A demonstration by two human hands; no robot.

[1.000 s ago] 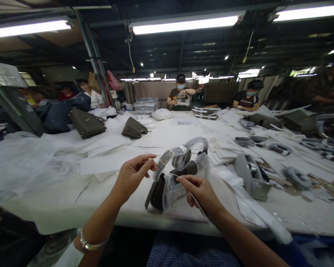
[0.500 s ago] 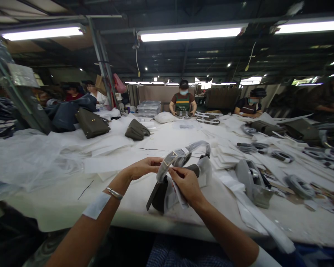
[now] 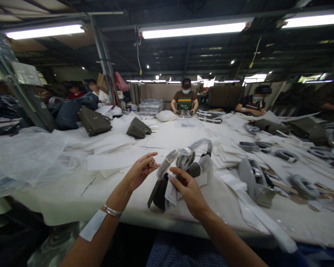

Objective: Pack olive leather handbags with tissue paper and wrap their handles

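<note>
A dark olive handbag (image 3: 159, 194) stands near the front edge of the table, its arched handle (image 3: 168, 164) wrapped in clear plastic film. A coiled, wrapped strap (image 3: 185, 160) shows behind that handle. Left of the handle, my left hand (image 3: 141, 170) pinches a thin pale string (image 3: 155, 164) that runs towards the bag. My right hand (image 3: 187, 191) is on the bag's right side, index finger and thumb apart. Beside its thumb hangs a white folded paper tag (image 3: 171, 192) against the bag; whether the thumb touches it is hard to tell.
A grey tape dispenser (image 3: 254, 181) stands to the right, near several wrapped strap coils (image 3: 303, 185) and foam sheets (image 3: 225, 155). Further back lie olive bags (image 3: 94, 120). Plastic sheeting (image 3: 39, 159) covers the left. A co-worker (image 3: 185, 98) works across the table, another person (image 3: 253, 102) at right.
My left hand has drawn back left from the handle with the thin string in its fingers. My right thumb and index finger have parted from their pinch at the handle's base.
</note>
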